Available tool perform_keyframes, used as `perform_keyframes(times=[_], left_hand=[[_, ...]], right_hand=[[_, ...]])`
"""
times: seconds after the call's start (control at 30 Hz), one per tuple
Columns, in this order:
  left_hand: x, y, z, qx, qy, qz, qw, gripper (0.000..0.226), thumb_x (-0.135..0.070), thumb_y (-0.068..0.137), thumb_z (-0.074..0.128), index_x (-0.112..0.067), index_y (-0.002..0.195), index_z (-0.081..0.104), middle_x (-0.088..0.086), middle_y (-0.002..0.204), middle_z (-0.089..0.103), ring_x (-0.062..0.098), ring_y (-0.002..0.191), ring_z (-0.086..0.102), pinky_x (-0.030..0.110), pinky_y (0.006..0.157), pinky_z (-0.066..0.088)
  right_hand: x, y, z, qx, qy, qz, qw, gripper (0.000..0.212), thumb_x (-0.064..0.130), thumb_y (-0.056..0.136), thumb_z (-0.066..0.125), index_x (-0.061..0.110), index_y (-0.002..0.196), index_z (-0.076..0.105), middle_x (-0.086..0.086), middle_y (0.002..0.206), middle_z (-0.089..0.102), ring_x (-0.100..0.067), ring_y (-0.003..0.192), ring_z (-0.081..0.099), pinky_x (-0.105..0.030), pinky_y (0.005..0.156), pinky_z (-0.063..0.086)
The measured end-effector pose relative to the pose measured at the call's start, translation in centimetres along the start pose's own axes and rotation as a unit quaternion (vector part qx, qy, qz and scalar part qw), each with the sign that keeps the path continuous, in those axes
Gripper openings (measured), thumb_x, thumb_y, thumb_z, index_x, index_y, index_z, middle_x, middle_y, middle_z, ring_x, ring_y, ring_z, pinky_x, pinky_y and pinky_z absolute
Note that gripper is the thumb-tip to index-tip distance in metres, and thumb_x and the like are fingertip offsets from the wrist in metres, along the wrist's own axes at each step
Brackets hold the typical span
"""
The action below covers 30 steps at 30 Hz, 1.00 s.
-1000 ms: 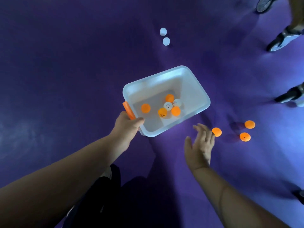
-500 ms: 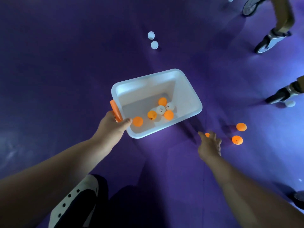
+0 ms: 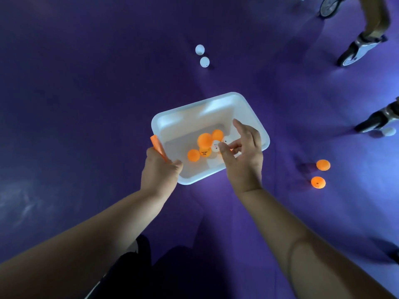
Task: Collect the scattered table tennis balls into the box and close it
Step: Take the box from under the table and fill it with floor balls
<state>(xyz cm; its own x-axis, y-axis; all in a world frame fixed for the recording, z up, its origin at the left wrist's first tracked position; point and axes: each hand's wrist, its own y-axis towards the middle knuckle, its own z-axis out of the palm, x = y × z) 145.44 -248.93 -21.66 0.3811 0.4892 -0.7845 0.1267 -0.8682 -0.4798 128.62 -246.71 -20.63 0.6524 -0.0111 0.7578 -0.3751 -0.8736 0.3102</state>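
Down at the bottom edge, the person's dark-clad leg [image 3: 129, 266] shows between the two forearms, and both arms reach out over the purple floor [image 3: 64, 104]. The left hand [image 3: 159, 169] is clamped on the near left corner of the white box [image 3: 207, 104], fingers curled round the rim right beside the orange latch [image 3: 157, 145]. The box is open, with no lid on it; whether it sits on the floor or is lifted, one cannot tell. Over its right half hovers the right hand [image 3: 241, 156], fingers loose and spread, grasping nothing that can be seen. Beneath it the cluster of balls [image 3: 205, 152] lies on the box bottom, at least four orange and at least one white, touching one another, with the lone orange ball [image 3: 193, 155] at the near left of the group. Out to the right, loose on the floor, sits the nearer orange ball [image 3: 318, 182], and just beyond it the farther orange ball [image 3: 323, 165], the two near each other but apart. Past the box's far rim, the first white ball [image 3: 204, 61] and the second white ball [image 3: 200, 49] sit almost touching. Far right, another white ball [image 3: 389, 131] rests against a dark caster wheel [image 3: 375, 121], and higher up stands a grey caster wheel [image 3: 354, 53].
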Motion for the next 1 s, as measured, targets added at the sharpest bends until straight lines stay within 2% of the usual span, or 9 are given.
perform_keyframes(times=[0.07,0.23,0.37,0.47,0.53,0.7,0.9,0.97,1.0], left_hand=[[-0.1,0.2,0.2,0.005,-0.022,-0.016,1.0,0.038,-0.014,0.077,0.059,-0.016,0.11,0.041,-0.003,0.093,0.057,0.016,0.083,0.057,0.035,0.07,0.05],[-0.8,1.5,0.6,0.007,-0.043,0.007,0.999,0.031,-0.019,0.079,0.054,-0.01,0.108,0.047,-0.001,0.088,0.057,0.02,0.081,0.057,0.031,0.063,0.043],[-3.4,3.1,2.4,0.03,-0.039,0.03,0.998,0.032,-0.02,0.077,0.054,-0.01,0.106,0.048,-0.001,0.089,0.058,0.018,0.08,0.058,0.032,0.064,0.044],[-5.5,4.1,4.5,0.06,-0.029,0.053,0.996,0.029,-0.016,0.078,0.054,-0.011,0.106,0.046,-0.005,0.087,0.055,0.014,0.079,0.056,0.032,0.065,0.044],[-6.7,5.0,6.0,0.079,-0.008,0.07,0.994,0.03,-0.014,0.079,0.054,-0.011,0.107,0.045,-0.004,0.086,0.053,0.015,0.078,0.055,0.032,0.064,0.045],[-9.0,7.5,8.9,0.11,0.058,0.111,0.986,0.025,-0.014,0.082,0.048,-0.012,0.106,0.04,0.002,0.091,0.053,0.029,0.088,0.056,0.042,0.073,0.05],[-10.0,8.7,10.9,0.112,0.142,0.134,0.974,0.024,-0.02,0.087,0.043,-0.01,0.107,0.036,0.012,0.102,0.053,0.037,0.089,0.056,0.049,0.081,0.05],[-10.2,9.3,11.4,0.103,0.147,0.135,0.975,0.023,-0.023,0.09,0.043,-0.008,0.107,0.036,0.013,0.102,0.053,0.036,0.087,0.055,0.045,0.078,0.047],[-10.4,9.6,11.5,0.097,0.147,0.137,0.975,0.024,-0.024,0.093,0.042,-0.005,0.106,0.036,0.016,0.101,0.054,0.034,0.083,0.053,0.041,0.072,0.045]], right_hand=[[-0.6,-0.5,-0.6,-0.043,-0.014,0.03,0.999,0.042,0.007,0.084,0.064,0.014,0.124,0.056,0.008,0.113,0.046,0.0,0.068,0.052,0.0,0.069,0.038],[-5.1,-2.2,-3.7,-0.115,-0.102,0.087,0.984,0.032,0.0,0.085,0.058,0.006,0.117,0.06,-0.013,0.11,0.054,0.013,0.074,0.048,0.002,0.067,0.033],[-9.2,-3.2,-6.9,-0.124,-0.174,0.191,0.958,0.029,0.005,0.089,0.055,0.008,0.118,0.057,-0.011,0.118,0.051,-0.007,0.074,0.047,-0.018,0.069,0.036],[-12.5,-3.6,-9.3,-0.086,-0.272,0.248,0.926,0.029,0.007,0.088,0.056,0.008,0.117,0.059,-0.013,0.122,0.05,-0.031,0.1,0.052,-0.039,0.083,0.046],[-14.5,-3.5,-10.9,-0.029,-0.324,0.281,0.903,0.032,0.007,0.086,0.059,0.011,0.118,0.062,-0.014,0.129,0.047,-0.035,0.115,0.043,-0.043,0.095,0.042],[-17.0,-2.3,-13.1,0.07,-0.39,0.357,0.846,0.052,0.012,0.086,0.055,0.026,0.135,0.047,-0.006,0.145,0.028,-0.033,0.123,0.03,-0.042,0.099,0.037],[-19.9,-0.4,-13.8,0.122,-0.37,0.42,0.82,0.063,0.004,0.089,0.047,0.028,0.145,0.031,-0.009,0.158,0.001,-0.032,0.141,0.015,-0.038,0.107,0.031],[-21.0,-0.2,-13.8,0.124,-0.329,0.447,0.823,0.063,-0.001,0.088,0.042,0.025,0.144,0.033,-0.009,0.158,0.003,-0.032,0.14,0.022,-0.034,0.102,0.036],[-21.5,-0.1,-13.8,0.108,-0.31,0.456,0.827,0.059,-0.001,0.088,0.042,0.023,0.142,0.037,-0.01,0.155,0.013,-0.033,0.135,0.031,-0.029,0.094,0.039]])
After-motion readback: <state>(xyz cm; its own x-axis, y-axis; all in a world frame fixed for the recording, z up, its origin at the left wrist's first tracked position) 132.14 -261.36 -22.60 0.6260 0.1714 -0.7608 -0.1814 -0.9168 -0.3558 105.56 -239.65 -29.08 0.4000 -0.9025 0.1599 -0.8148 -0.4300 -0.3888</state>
